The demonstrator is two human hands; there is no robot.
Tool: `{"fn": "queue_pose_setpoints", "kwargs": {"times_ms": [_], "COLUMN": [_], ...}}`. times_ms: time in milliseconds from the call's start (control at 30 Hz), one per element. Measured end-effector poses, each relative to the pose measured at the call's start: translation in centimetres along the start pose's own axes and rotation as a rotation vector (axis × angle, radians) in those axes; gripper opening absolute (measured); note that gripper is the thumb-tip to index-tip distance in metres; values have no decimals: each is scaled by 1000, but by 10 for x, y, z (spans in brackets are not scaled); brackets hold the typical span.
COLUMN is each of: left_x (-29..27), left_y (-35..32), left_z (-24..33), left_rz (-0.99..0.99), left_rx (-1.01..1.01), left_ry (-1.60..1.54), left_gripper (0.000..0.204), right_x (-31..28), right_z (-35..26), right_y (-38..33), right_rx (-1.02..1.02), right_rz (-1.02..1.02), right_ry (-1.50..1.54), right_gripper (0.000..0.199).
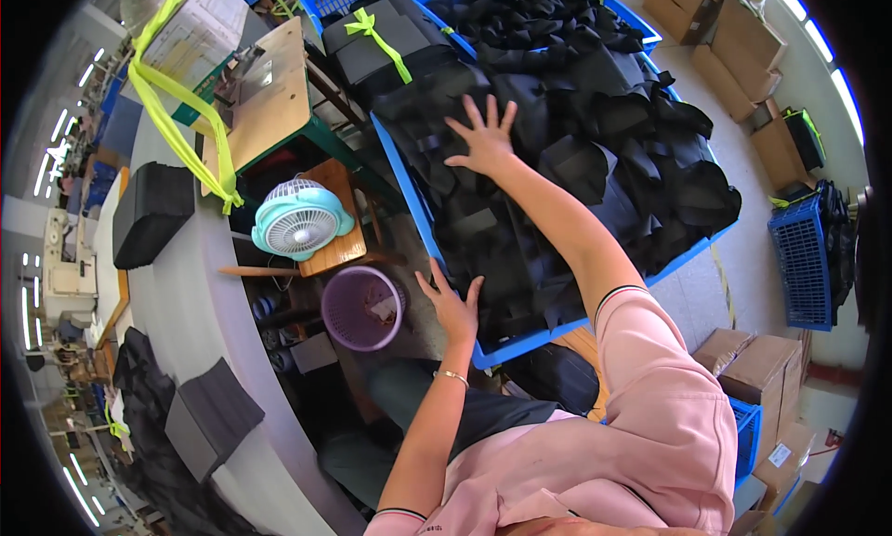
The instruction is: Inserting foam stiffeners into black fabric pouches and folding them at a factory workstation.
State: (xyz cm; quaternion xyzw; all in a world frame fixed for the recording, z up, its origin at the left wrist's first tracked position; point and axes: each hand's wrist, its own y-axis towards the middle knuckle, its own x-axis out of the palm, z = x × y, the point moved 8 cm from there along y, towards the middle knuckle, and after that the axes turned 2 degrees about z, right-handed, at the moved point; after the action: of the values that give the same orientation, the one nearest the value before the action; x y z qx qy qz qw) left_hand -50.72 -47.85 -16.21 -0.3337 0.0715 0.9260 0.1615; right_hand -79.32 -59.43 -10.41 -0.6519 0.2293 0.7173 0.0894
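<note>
A large blue plastic crate [522, 348] is heaped with black fabric pieces [576, 169], some flat and some curled. My right hand [485, 141] reaches over the heap near its far left part. Its fingers are spread, and nothing is in them. Whether the palm touches the pieces I cannot tell. Beside the crate's left rim is my left hand [453, 306], fingers apart and holding nothing. Behind the right hand sits a stack of flat black pieces [395, 39], tied with a yellow-green strip [376, 44].
Left of the crate, a turquoise fan [302, 220] sits on a wooden stool [342, 243]. A purple basket [344, 318] stands below it. A long grey worktop [200, 299] curves along the left, bearing black pieces [212, 415]. Cardboard boxes [757, 369] and a blue crate [801, 267] stand right.
</note>
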Motion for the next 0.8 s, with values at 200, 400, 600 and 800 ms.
{"fn": "queue_pose_setpoints", "kwargs": {"times_ms": [200, 400, 600, 800], "left_x": [-1, 4, 5, -3], "left_y": [1, 7, 9, 8], "left_z": [1, 4, 7, 5], "left_rz": [-17, -18, -12, 2], "left_rx": [-34, -2, -28, -17], "left_ry": [-32, 11, 66, 63], "left_gripper": [92, 91, 92, 92], "right_x": [113, 174, 97, -106], "right_z": [46, 57, 32, 32], "right_y": [-20, -12, -8, -29], "right_rx": [61, 130, 31, -30], "right_rz": [-210, -381, -261, 700], "right_ry": [252, 386, 143, -57], "right_gripper": [88, 87, 76, 30]}}
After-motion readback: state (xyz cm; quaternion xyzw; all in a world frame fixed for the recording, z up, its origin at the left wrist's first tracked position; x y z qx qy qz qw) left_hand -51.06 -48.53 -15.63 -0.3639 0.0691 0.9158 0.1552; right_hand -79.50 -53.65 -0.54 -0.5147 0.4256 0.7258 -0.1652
